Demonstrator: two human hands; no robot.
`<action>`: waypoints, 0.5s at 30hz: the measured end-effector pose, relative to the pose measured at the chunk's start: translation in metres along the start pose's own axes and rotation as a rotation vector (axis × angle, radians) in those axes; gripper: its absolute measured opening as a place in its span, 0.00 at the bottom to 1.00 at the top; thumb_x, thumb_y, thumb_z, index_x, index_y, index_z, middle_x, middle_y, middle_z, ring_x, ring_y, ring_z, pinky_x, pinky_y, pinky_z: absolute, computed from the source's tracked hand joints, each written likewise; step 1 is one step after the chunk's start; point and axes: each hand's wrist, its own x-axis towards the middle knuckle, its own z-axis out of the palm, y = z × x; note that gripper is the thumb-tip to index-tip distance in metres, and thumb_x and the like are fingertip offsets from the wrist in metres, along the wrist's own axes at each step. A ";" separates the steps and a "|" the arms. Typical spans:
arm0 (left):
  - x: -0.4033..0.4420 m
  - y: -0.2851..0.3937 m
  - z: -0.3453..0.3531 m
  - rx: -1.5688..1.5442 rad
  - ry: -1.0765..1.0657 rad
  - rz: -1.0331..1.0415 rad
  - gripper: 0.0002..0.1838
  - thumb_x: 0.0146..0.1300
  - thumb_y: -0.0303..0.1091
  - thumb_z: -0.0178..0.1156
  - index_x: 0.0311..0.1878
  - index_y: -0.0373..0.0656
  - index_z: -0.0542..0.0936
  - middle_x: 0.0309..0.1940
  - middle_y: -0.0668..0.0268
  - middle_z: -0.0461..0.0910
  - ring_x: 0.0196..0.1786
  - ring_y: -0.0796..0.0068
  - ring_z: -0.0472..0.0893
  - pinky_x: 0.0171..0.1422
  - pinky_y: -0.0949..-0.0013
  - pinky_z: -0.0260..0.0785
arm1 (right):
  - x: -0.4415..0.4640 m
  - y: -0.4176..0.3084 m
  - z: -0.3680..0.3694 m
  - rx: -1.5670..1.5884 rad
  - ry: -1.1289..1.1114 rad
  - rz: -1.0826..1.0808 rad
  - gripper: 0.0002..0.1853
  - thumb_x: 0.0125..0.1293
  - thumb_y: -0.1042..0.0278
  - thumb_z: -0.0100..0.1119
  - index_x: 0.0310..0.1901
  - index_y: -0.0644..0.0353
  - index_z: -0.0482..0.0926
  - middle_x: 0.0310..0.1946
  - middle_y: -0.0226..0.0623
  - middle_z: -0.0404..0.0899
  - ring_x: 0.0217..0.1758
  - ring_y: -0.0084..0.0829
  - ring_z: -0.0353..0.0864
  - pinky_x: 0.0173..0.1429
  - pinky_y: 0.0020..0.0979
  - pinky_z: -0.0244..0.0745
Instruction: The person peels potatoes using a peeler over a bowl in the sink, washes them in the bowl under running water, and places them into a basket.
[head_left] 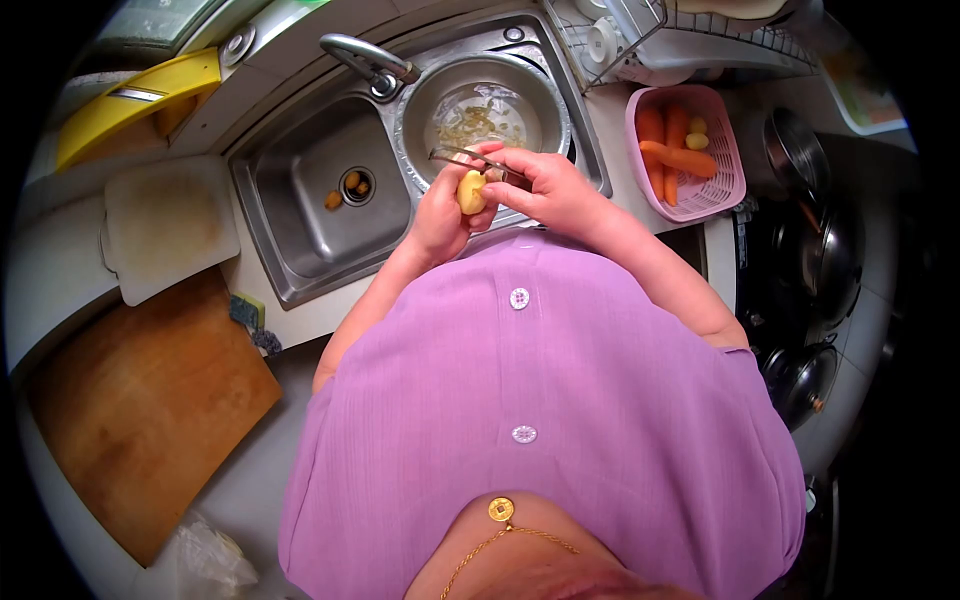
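My left hand (443, 218) is closed around a peeled yellow potato (471, 193) at the near rim of a metal basin. In my right hand (545, 188) is a metal peeler (466, 156), gripped by its handle, with its head sticking out to the left above the potato. My right thumb lies close against the potato's side. Beneath and beyond both hands, the round metal basin (408, 118) sits in the right sink bowl and holds water with peelings (482, 122). Part of the peeler's handle is hidden by my fingers.
The left sink bowl (300, 190) has potatoes or scraps (333, 200) by its drain. A faucet (368, 55) stands behind. At right, a pink basket (722, 198) holds carrots (682, 158) and small potatoes (696, 141). Cutting boards (150, 400) and a sponge (246, 311) are at left.
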 end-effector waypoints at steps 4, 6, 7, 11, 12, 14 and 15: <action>0.002 -0.008 -0.013 -0.161 0.003 0.010 0.16 0.72 0.46 0.36 0.48 0.48 0.68 0.29 0.66 0.69 0.21 0.80 0.61 0.23 0.77 0.53 | -0.002 -0.005 -0.001 -0.350 0.126 0.109 0.21 0.66 0.66 0.54 0.61 0.52 0.68 0.43 0.44 0.80 0.39 0.40 0.82 0.42 0.33 0.77; 0.002 -0.006 -0.013 -0.235 0.044 0.018 0.17 0.72 0.48 0.36 0.46 0.47 0.69 0.29 0.67 0.68 0.21 0.80 0.61 0.23 0.77 0.53 | -0.007 0.006 0.003 -0.415 0.177 -0.022 0.22 0.66 0.66 0.53 0.62 0.51 0.68 0.42 0.42 0.80 0.38 0.42 0.82 0.42 0.35 0.77; 0.002 -0.005 -0.014 -0.306 0.080 0.019 0.17 0.72 0.49 0.37 0.44 0.47 0.69 0.28 0.67 0.68 0.21 0.80 0.61 0.24 0.76 0.53 | -0.010 0.011 0.006 -0.478 0.236 -0.149 0.22 0.67 0.67 0.51 0.63 0.49 0.67 0.42 0.41 0.80 0.36 0.43 0.81 0.42 0.37 0.77; 0.004 -0.008 -0.010 -0.375 0.168 0.050 0.20 0.72 0.55 0.39 0.37 0.49 0.70 0.25 0.70 0.67 0.20 0.81 0.61 0.24 0.75 0.53 | -0.015 0.010 0.010 -0.651 0.092 -0.202 0.28 0.62 0.72 0.55 0.65 0.45 0.66 0.32 0.36 0.79 0.31 0.40 0.81 0.32 0.37 0.78; 0.005 -0.010 -0.011 -0.378 0.178 0.051 0.21 0.71 0.56 0.39 0.37 0.50 0.70 0.24 0.71 0.67 0.20 0.80 0.61 0.24 0.75 0.53 | -0.014 0.010 0.011 -0.673 0.114 -0.270 0.30 0.60 0.73 0.56 0.65 0.42 0.67 0.29 0.35 0.77 0.29 0.38 0.80 0.29 0.36 0.77; 0.005 -0.011 -0.009 -0.352 0.192 0.073 0.21 0.72 0.56 0.39 0.37 0.50 0.70 0.24 0.71 0.67 0.20 0.80 0.61 0.23 0.76 0.53 | -0.014 0.009 0.011 -0.729 0.089 -0.235 0.30 0.60 0.73 0.56 0.65 0.42 0.67 0.30 0.35 0.77 0.29 0.37 0.81 0.29 0.36 0.77; 0.005 -0.012 -0.009 -0.325 0.205 0.094 0.21 0.72 0.56 0.39 0.37 0.49 0.70 0.24 0.71 0.67 0.20 0.81 0.61 0.23 0.76 0.52 | -0.014 0.008 0.010 -0.785 0.067 -0.200 0.29 0.60 0.73 0.56 0.64 0.41 0.67 0.30 0.35 0.77 0.30 0.36 0.81 0.30 0.36 0.77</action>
